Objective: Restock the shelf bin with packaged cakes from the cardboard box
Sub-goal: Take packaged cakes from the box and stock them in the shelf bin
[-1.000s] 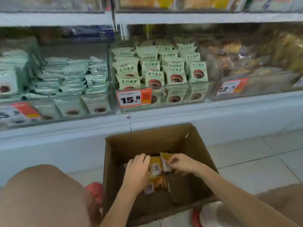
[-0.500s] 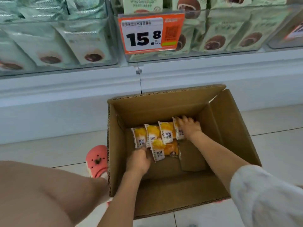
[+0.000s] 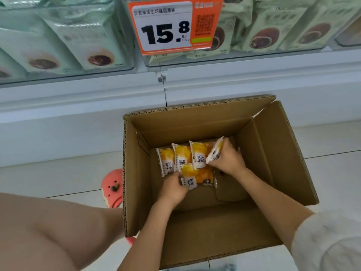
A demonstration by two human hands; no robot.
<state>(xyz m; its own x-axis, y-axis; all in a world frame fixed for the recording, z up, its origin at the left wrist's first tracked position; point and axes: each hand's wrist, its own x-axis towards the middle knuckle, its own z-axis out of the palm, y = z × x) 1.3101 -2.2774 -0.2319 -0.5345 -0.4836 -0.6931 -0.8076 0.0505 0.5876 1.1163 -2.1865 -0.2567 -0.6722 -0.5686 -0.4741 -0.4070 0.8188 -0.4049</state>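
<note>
Since a moment ago the right hand [image 3: 226, 157] has tilted up one cake packet [image 3: 214, 151], gripping it inside the box [image 3: 283, 153]; the left hand [image 3: 173, 186] pinches another packet [image 3: 197, 176] beside it.

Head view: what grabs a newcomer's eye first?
Top centre, the orange price tag reading 15.8 clipped to the clear shelf bin of pale green cake packs. Below it, the open brown cardboard box on the floor holds yellow-and-white packaged cakes. The right hand grips one tilted pack at the row's right end; the left hand touches a front pack.
</note>
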